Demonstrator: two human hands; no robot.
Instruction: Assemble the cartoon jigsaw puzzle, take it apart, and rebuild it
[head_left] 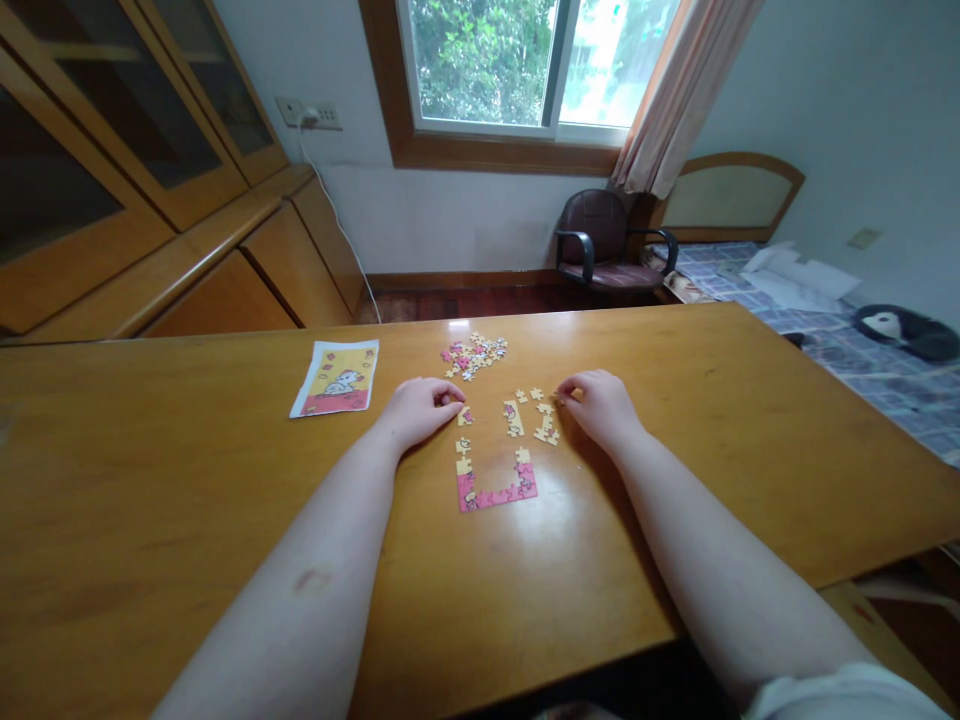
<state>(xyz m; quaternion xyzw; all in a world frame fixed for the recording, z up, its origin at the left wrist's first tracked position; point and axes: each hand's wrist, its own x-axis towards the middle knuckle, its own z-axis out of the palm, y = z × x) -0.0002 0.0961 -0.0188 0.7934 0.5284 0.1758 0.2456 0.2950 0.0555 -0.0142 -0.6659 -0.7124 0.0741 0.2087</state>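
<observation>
A partly built jigsaw frame (pixel 495 490) lies on the wooden table (pixel 187 480), with a pink and yellow bottom edge and short arms of joined pieces rising from it. Beyond it sits a loose heap of small jigsaw pieces (pixel 474 355). My left hand (pixel 418 411) rests just left of the frame, its fingertips close to a small piece (pixel 466 416); whether they pinch anything is hidden. My right hand (pixel 601 406) is at the right of the frame, and a yellow jigsaw piece (pixel 575 394) shows at its fingertips. A printed picture card (pixel 335 378) with a cartoon animal lies left of my left hand.
The table's far edge (pixel 570 312) runs below a window. Wooden cabinets (pixel 225 260) stand at the left, and a dark office chair (pixel 600 240) stands beyond the table. A bed (pixel 847 370) with a checked cover and papers lies at the right.
</observation>
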